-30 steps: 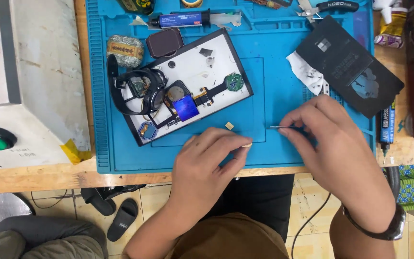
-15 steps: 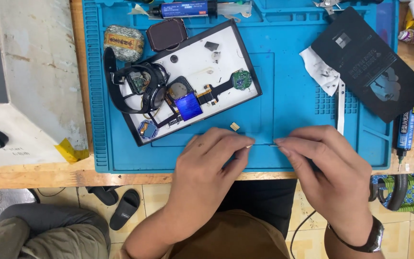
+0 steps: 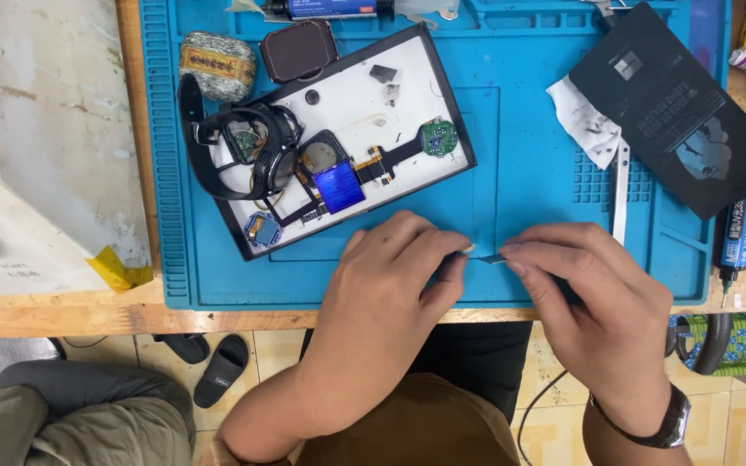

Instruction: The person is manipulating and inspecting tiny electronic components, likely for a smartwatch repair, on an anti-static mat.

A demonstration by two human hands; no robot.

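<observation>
Two hands are meeting at lower centre of the blue silicone work mat (image 3: 546, 173): left hand (image 3: 386, 293) pinching something tiny, right hand (image 3: 602, 302) gripping thin metal tweezers (image 3: 494, 258); the dismantled black smartwatch (image 3: 252, 151) is lying unassembled on the white tray (image 3: 407, 95), upper left

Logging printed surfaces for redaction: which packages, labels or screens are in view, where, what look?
Black card sleeve: mat's upper right, flat, pale print.
Blue-labelled tube: top edge, lying sideways.
Grey wrapped block: upper left, yellow band.
Small blue screen module: white tray, glossy rectangle.
</observation>
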